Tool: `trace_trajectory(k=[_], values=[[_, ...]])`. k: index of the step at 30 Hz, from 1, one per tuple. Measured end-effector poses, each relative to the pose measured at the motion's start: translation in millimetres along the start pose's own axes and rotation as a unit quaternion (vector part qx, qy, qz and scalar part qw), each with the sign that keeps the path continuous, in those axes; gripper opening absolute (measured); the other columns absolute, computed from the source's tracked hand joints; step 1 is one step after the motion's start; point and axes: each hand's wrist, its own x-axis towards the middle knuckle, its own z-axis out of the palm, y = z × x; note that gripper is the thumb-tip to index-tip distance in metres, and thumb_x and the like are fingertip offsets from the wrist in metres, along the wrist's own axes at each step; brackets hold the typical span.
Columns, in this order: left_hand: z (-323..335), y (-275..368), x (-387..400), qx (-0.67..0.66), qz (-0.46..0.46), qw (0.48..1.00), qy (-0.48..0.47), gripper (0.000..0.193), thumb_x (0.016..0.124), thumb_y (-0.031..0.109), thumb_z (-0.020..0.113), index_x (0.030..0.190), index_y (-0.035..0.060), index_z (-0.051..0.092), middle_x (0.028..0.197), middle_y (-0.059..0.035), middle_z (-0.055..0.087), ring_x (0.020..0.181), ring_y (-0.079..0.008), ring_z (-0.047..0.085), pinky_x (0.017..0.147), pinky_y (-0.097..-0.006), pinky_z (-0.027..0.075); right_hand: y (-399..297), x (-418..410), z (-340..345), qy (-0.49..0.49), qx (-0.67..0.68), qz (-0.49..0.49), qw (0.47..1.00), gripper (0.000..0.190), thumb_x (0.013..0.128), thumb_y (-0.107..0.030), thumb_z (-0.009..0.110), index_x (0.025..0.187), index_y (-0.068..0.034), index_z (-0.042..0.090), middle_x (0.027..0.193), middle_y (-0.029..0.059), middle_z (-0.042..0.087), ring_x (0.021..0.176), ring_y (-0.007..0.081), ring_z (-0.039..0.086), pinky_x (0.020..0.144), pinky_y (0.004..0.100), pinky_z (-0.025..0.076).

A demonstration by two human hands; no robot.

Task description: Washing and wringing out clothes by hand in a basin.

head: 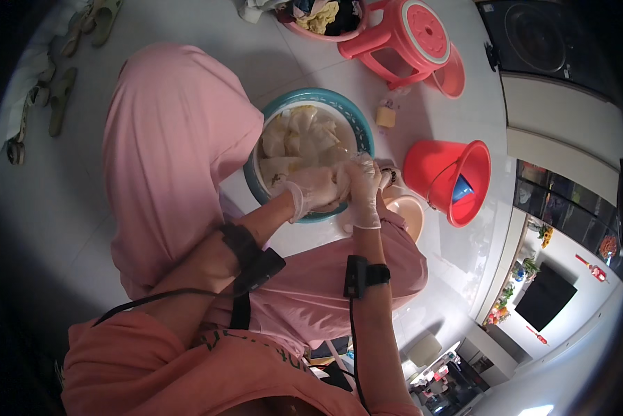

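A teal-rimmed basin (360, 112) with a white inside stands on the floor between my knees. Several pale, yellow-stained pieces of wet cloth (301, 135) lie in its cloudy water. My left hand (316, 188), in a clear plastic glove, is over the basin's near side with its fingers bent around pale cloth. Against it, at the near right rim, my right hand (364, 182) is closed on the same bunch, also gloved. The fingers and glove film hide most of the cloth between the hands.
A yellow soap bar (385, 117) lies right of the basin. Beyond it stand a red bucket (425, 161) holding a blue cup (462, 188), a pink stool (379, 49) and a laundry-filled pink basin (332, 37). A peach basin (418, 210) sits by my right knee. Slippers (61, 101) lie far left.
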Motion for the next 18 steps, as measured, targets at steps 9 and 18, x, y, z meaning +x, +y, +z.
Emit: trace_trajectory(k=[9,18], values=[[-2.5,-2.9,-0.1,-0.267,0.009,0.964,-0.003,0.042,0.079,0.04,0.058,0.108,0.0093,0.061,0.087,-0.0099,0.066,0.081,-0.0252,0.064,0.072,-0.0334,0.049,-0.6,26.5,-19.1,0.075,0.045,-0.07,0.994,0.017,0.067,0.004,0.066,0.077,-0.005,0.057,0.075,0.0023,0.059,0.065,0.0134,0.056,0.059,0.0267,0.047],[20.7,-55.3,16.5,-0.754,-0.077,0.609,-0.235,0.048,0.093,0.037,0.044,0.131,0.0081,0.037,0.129,-0.0108,0.044,0.116,-0.0274,0.048,0.088,-0.0549,0.045,-43.5,-5.8,14.6,0.039,-0.047,-0.24,0.969,0.016,0.074,0.003,0.064,0.085,-0.004,0.054,0.08,0.0016,0.057,0.072,0.0095,0.053,0.068,0.0237,0.046]])
